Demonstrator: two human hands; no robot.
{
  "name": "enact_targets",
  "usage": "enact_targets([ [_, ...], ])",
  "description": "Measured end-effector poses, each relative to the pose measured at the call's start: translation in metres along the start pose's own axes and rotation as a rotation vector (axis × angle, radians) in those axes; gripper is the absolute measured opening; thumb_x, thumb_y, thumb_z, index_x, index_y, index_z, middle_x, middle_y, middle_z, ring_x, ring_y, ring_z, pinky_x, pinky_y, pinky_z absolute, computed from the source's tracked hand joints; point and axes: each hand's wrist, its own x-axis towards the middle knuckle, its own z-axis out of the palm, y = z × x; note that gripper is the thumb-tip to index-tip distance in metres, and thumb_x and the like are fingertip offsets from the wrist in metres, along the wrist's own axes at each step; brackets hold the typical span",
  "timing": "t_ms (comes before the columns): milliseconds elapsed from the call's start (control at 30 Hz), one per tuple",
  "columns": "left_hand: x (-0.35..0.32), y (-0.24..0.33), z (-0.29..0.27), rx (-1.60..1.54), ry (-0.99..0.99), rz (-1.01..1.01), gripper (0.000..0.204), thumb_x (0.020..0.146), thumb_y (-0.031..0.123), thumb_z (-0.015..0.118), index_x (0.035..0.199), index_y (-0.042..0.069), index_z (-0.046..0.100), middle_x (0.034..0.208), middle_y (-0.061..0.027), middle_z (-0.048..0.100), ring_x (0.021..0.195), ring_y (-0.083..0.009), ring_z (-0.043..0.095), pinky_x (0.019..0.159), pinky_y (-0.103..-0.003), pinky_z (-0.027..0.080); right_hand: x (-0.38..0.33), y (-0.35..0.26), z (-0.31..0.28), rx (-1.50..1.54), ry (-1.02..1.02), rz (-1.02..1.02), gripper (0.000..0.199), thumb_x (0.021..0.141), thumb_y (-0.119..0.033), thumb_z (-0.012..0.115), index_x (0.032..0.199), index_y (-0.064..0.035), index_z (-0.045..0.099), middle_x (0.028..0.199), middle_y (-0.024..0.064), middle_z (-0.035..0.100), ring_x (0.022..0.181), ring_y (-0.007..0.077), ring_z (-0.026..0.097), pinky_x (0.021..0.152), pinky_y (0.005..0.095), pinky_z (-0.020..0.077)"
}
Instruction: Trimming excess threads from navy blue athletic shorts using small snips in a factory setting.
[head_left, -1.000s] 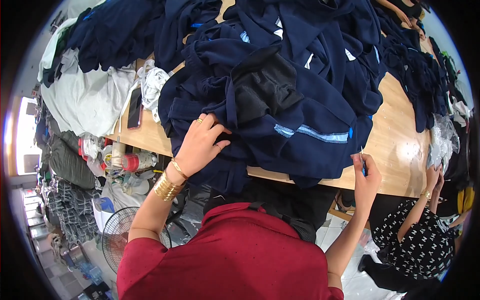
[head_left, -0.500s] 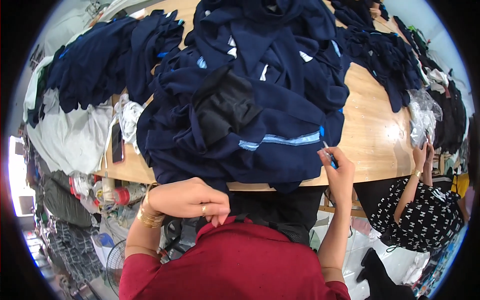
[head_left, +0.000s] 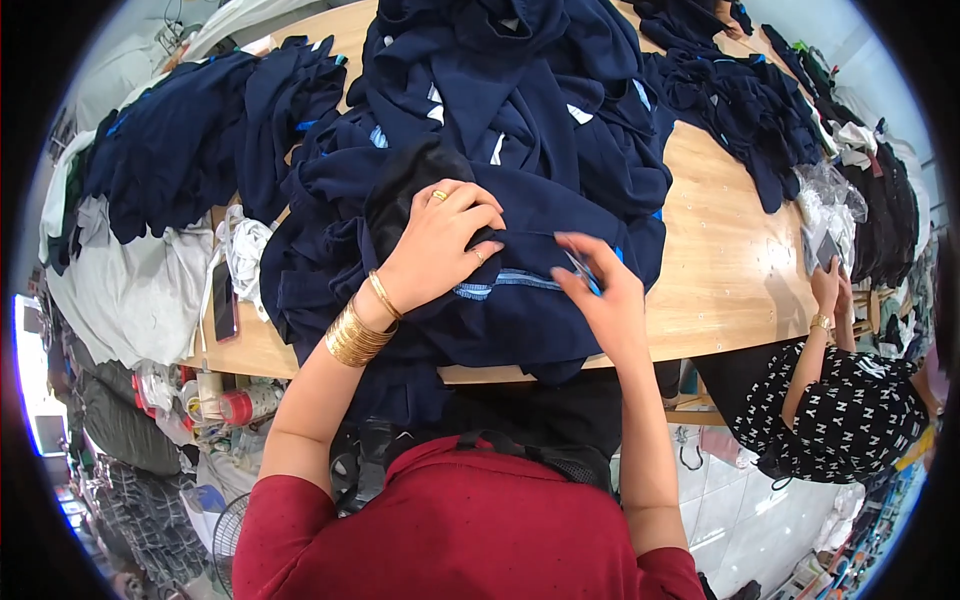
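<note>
A navy garment lies in front of me on a heap of similar dark cloth. Its black lining is turned outward, and a light-blue strip runs along the near part. My left hand is pressed on the garment beside the lining, fingers bent together and pinching a fold of navy fabric. At the right end of the strip, my right hand is closed around small blue thread snips, whose metal points face up and left. Its fingertips touch or nearly touch the raised fabric edge.
Piles of navy garments lie at left and at far right on the wooden table. A phone rests by white cloth at the left edge. On the right, a co-worker holds a phone near a plastic bag.
My left hand has risen from near my shirt onto the garment and gripped its fabric. My right hand, with the snips, has moved left and slightly up over the strip.
</note>
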Motion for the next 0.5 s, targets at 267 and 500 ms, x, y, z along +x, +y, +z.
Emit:
enact_targets([
  [267,-0.006,0.001,-0.022,-0.302,-0.056,-0.010,0.020,0.077,0.015,0.068,0.094,0.009,0.061,0.085,-0.0037,0.060,0.090,-0.0204,0.058,0.108,-0.049,0.023,0.021,-0.002,0.015,0.053,-0.239,0.094,0.019,0.078,-0.012,0.071,0.089,-0.0006,0.059,0.069,0.0017,0.053,0.065,0.0075,0.046,0.060,0.0225,0.0392],
  [500,-0.015,0.005,-0.036,-0.511,0.044,-0.062,0.024,0.070,0.004,0.073,0.091,0.005,0.062,0.081,-0.0022,0.061,0.074,-0.0163,0.058,0.103,-0.040,0.036,0.010,-0.033,0.008,0.113,-0.187,0.091,0.013,0.073,-0.001,0.073,0.078,0.0002,0.061,0.074,-0.0014,0.049,0.067,0.0072,0.046,0.061,0.0205,0.0353],
])
